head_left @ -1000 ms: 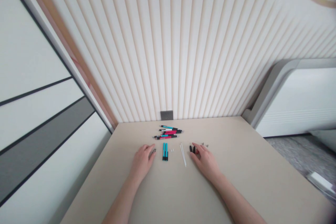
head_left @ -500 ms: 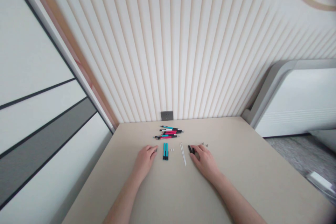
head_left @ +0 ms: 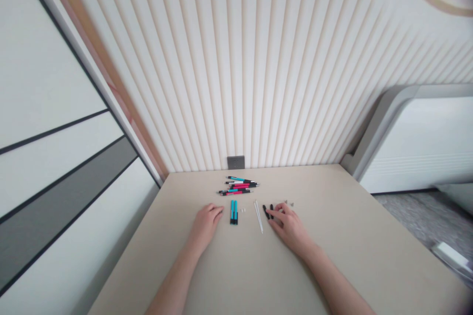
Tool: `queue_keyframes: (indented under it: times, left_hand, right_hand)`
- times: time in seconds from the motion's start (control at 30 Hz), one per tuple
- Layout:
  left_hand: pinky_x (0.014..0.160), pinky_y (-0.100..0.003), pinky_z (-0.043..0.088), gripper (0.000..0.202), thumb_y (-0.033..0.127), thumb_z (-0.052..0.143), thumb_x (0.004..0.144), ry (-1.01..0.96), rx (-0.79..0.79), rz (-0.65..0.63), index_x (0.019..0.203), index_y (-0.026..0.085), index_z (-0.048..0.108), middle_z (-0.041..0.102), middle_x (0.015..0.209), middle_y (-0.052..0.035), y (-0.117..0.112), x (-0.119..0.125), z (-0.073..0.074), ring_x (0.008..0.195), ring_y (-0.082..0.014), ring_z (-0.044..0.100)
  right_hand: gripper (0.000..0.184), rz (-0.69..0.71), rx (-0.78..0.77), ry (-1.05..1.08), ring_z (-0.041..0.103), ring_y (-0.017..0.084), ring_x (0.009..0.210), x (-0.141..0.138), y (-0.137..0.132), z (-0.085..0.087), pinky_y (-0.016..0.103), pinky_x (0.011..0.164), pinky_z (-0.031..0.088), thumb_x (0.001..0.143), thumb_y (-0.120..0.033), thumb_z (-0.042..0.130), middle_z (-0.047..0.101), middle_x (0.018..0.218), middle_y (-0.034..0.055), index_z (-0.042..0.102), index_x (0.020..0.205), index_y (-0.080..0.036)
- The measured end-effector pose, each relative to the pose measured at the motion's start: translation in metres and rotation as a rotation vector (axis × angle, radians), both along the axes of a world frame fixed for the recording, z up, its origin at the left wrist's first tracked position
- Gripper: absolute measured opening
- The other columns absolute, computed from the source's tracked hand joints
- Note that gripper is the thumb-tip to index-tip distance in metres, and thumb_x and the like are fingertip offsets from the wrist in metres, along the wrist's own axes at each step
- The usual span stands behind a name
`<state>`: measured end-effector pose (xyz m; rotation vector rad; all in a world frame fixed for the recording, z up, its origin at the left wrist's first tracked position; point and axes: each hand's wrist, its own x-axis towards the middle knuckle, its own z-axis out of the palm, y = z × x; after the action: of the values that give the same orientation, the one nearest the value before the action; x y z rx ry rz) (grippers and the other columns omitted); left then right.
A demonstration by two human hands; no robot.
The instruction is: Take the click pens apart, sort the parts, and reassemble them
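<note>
My right hand [head_left: 288, 227] lies low with its fingers [head_left: 277, 212] reaching onto the black pen parts [head_left: 266, 211], though I cannot tell whether they are pinching them; tiny grey pieces [head_left: 288, 204] sit just beyond. My left hand [head_left: 205, 224] rests loosely curled on the beige tabletop [head_left: 332, 256], and I cannot tell if it holds anything. Between my hands lie two teal pens [head_left: 233, 212], small white bits [head_left: 243, 210] and thin white rods [head_left: 258, 216], with a pile of teal and red pens [head_left: 238, 185] farther ahead.

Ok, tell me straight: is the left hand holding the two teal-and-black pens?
No, the left hand rests on the beige tabletop beside the two teal-and-black pens, not touching them.
</note>
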<state>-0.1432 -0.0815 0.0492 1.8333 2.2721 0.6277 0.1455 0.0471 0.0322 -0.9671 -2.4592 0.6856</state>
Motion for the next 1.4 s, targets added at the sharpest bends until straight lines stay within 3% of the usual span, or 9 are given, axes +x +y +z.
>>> queue_keyframes:
  times: [0.2,0.57,0.77,0.93,1.4]
  left_hand:
    - [0.089,-0.035,0.047,0.025,0.020,0.050,0.093,0.020,0.017,-0.011,0.106,0.019,0.071,0.068,0.100,-0.0081,0.000,0.000,-0.001,0.096,-0.0229,0.062]
    - [0.089,-0.036,0.047,0.025,0.021,0.051,0.092,-0.003,0.012,-0.001,0.107,0.019,0.071,0.069,0.101,-0.0089,0.001,-0.001,-0.003,0.096,-0.0233,0.062]
    - [0.088,-0.036,0.047,0.025,0.020,0.051,0.093,0.021,0.019,-0.016,0.107,0.017,0.071,0.069,0.099,-0.0093,0.002,-0.002,-0.005,0.094,-0.0238,0.063]
    - [0.087,-0.035,0.047,0.024,0.020,0.052,0.092,0.009,0.038,-0.008,0.105,0.019,0.072,0.069,0.098,-0.0083,0.001,-0.002,-0.006,0.094,-0.0232,0.063]
    - [0.088,-0.037,0.048,0.023,0.019,0.052,0.092,0.008,0.071,-0.018,0.106,0.018,0.071,0.069,0.100,-0.0084,0.002,-0.004,-0.011,0.095,-0.0235,0.063]
  right_hand:
    - [0.037,0.019,0.025,-0.010,0.059,0.022,0.098,-0.002,-0.001,0.000,0.038,0.091,0.046,0.092,-0.030,0.051,0.057,0.109,0.0083,0.060,0.128,-0.031]
    - [0.033,-0.006,-0.026,-0.037,0.061,0.021,0.094,-0.005,0.001,0.004,0.034,0.089,0.045,0.094,-0.035,0.048,0.064,0.105,0.0084,0.065,0.120,-0.024]
    - [0.036,0.046,0.007,-0.060,0.060,0.020,0.094,-0.005,0.001,0.008,0.033,0.088,0.045,0.095,-0.033,0.046,0.063,0.105,0.0070,0.059,0.128,-0.028]
    - [0.033,0.062,0.044,-0.095,0.061,0.020,0.092,-0.006,0.001,0.007,0.033,0.086,0.045,0.097,-0.034,0.043,0.063,0.101,0.0071,0.065,0.120,-0.028]
    - [0.027,-0.023,0.065,-0.080,0.063,0.021,0.090,-0.012,0.001,0.007,0.032,0.084,0.046,0.097,-0.033,0.045,0.066,0.103,0.0069,0.065,0.114,-0.024]
